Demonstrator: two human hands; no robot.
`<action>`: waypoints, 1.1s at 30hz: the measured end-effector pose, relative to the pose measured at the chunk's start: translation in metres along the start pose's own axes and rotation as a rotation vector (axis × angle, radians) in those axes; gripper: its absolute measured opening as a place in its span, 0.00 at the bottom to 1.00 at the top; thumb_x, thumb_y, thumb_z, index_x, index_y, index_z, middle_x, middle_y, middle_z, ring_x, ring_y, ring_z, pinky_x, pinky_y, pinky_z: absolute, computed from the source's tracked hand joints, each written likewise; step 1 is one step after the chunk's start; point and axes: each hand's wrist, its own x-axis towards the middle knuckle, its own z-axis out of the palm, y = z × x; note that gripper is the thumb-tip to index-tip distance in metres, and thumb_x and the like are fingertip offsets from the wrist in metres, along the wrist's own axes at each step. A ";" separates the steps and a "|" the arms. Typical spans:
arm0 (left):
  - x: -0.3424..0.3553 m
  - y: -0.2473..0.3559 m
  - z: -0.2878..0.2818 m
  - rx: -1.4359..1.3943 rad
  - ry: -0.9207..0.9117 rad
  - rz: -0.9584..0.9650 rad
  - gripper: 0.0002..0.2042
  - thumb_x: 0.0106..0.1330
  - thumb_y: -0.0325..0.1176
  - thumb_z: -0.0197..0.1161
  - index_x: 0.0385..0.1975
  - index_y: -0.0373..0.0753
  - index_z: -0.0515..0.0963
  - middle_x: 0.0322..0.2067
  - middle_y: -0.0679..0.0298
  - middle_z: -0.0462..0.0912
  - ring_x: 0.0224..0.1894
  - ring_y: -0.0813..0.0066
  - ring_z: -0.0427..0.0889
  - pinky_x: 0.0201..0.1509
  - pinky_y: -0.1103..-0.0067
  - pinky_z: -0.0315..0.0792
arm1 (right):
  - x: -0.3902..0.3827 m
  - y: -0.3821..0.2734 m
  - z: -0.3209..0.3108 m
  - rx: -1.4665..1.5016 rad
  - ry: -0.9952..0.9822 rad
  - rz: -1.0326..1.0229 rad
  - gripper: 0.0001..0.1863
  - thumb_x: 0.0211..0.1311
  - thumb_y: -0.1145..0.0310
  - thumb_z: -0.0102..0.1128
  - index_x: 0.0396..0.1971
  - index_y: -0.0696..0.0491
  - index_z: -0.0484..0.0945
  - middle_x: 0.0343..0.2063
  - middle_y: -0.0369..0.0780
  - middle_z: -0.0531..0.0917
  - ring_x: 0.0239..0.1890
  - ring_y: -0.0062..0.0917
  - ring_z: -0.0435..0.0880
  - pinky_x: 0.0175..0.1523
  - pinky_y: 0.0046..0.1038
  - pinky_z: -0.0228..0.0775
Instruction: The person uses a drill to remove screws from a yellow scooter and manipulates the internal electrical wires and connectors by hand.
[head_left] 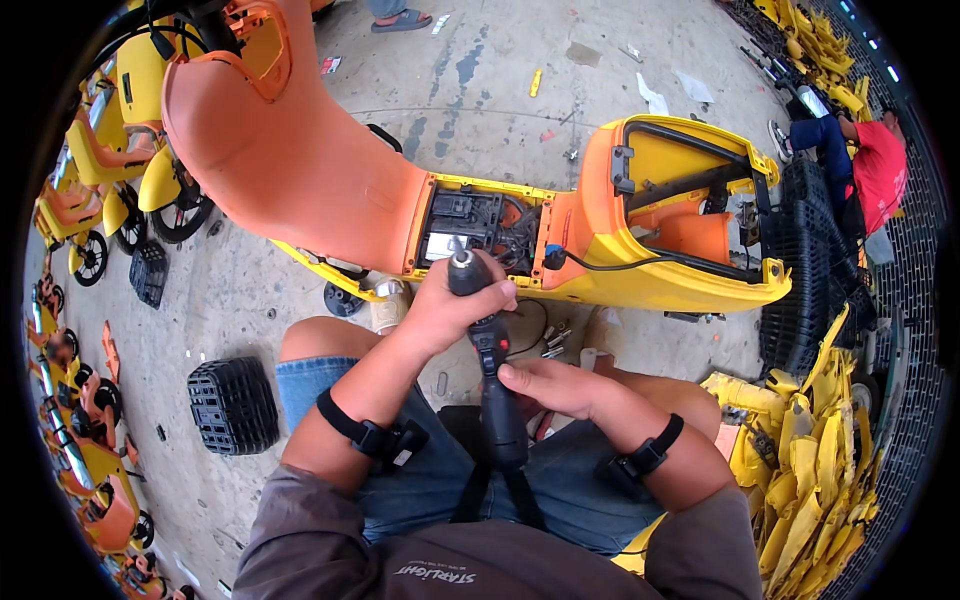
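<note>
A black cordless drill (490,350) is held upright in the picture over my lap, its chuck and bit toward the scooter. My left hand (455,300) is wrapped round the front of the drill, just behind the chuck. My right hand (555,388) grips its side lower down, the thumb laid on the body and the other fingers mostly hidden. Just beyond the bit lies a scooter body of orange and yellow panels (330,180). Its open middle compartment (475,222) shows black parts and wiring. A black cable with a blue-marked end (556,257) lies over the yellow side.
A black plastic crate (233,405) stands on the floor to my left. Yellow panel scraps (800,450) are heaped at the right, near stacked black baskets (805,270). More scooters (120,160) line the left. A person in a red shirt (880,175) is at the far right.
</note>
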 end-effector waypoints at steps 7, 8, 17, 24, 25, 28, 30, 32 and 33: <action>0.001 -0.032 0.010 1.405 -0.198 0.365 0.12 0.47 0.36 0.74 0.29 0.40 0.82 0.28 0.58 0.85 0.36 0.57 0.86 0.44 0.65 0.78 | -0.017 -0.042 -0.040 -0.149 0.505 -0.254 0.27 0.72 0.49 0.61 0.53 0.59 0.77 0.45 0.43 0.87 0.45 0.30 0.87 0.49 0.32 0.78; 0.001 -0.040 0.012 1.455 -0.229 0.383 0.12 0.47 0.36 0.73 0.29 0.40 0.82 0.28 0.59 0.85 0.37 0.58 0.86 0.45 0.66 0.77 | -0.021 -0.043 -0.042 -0.174 0.496 -0.269 0.28 0.70 0.48 0.62 0.52 0.60 0.78 0.45 0.43 0.87 0.44 0.30 0.86 0.48 0.33 0.78; -0.016 -0.097 0.043 1.778 -0.299 0.470 0.03 0.54 0.32 0.62 0.26 0.41 0.79 0.27 0.61 0.83 0.35 0.64 0.83 0.44 0.71 0.72 | 0.010 -0.018 -0.041 -1.063 0.287 0.138 0.20 0.48 0.56 0.69 0.32 0.60 0.84 0.28 0.45 0.86 0.32 0.31 0.84 0.40 0.33 0.75; -0.013 -0.105 0.041 1.771 -0.283 0.454 0.04 0.55 0.32 0.62 0.25 0.40 0.78 0.26 0.60 0.83 0.32 0.64 0.84 0.42 0.71 0.73 | 0.012 -0.027 -0.029 -1.262 0.374 0.341 0.22 0.49 0.55 0.62 0.36 0.57 0.89 0.38 0.49 0.90 0.42 0.42 0.89 0.48 0.38 0.81; -0.012 -0.106 0.040 1.746 -0.288 0.436 0.04 0.54 0.32 0.62 0.25 0.40 0.78 0.26 0.60 0.84 0.31 0.63 0.84 0.42 0.70 0.73 | 0.011 -0.029 -0.024 -1.290 0.425 0.359 0.22 0.49 0.56 0.61 0.36 0.57 0.89 0.38 0.49 0.90 0.43 0.43 0.89 0.49 0.39 0.81; -0.010 -0.109 0.038 1.702 -0.291 0.427 0.04 0.54 0.32 0.62 0.25 0.40 0.78 0.25 0.59 0.84 0.30 0.62 0.85 0.41 0.69 0.73 | 0.009 -0.029 -0.016 -1.337 0.520 0.330 0.21 0.51 0.58 0.58 0.36 0.57 0.89 0.39 0.49 0.90 0.46 0.44 0.89 0.52 0.40 0.81; -0.009 -0.110 0.037 1.683 -0.282 0.440 0.04 0.54 0.32 0.62 0.25 0.40 0.78 0.25 0.59 0.84 0.29 0.62 0.85 0.41 0.69 0.73 | 0.010 -0.025 -0.017 -1.368 0.556 0.308 0.20 0.51 0.58 0.58 0.36 0.57 0.89 0.39 0.49 0.90 0.47 0.45 0.88 0.53 0.40 0.81; -0.008 -0.111 0.037 1.672 -0.246 0.464 0.03 0.54 0.32 0.62 0.24 0.40 0.77 0.24 0.59 0.84 0.28 0.62 0.85 0.40 0.70 0.72 | 0.013 -0.016 -0.021 -1.395 0.624 0.245 0.18 0.53 0.59 0.59 0.34 0.56 0.89 0.38 0.51 0.89 0.45 0.44 0.89 0.51 0.40 0.80; -0.008 -0.110 0.037 1.664 -0.282 0.423 0.04 0.54 0.32 0.63 0.24 0.40 0.78 0.25 0.58 0.84 0.29 0.61 0.86 0.41 0.69 0.74 | 0.015 -0.009 -0.023 -1.411 0.652 0.199 0.17 0.53 0.59 0.59 0.33 0.56 0.89 0.38 0.51 0.89 0.44 0.43 0.89 0.50 0.40 0.80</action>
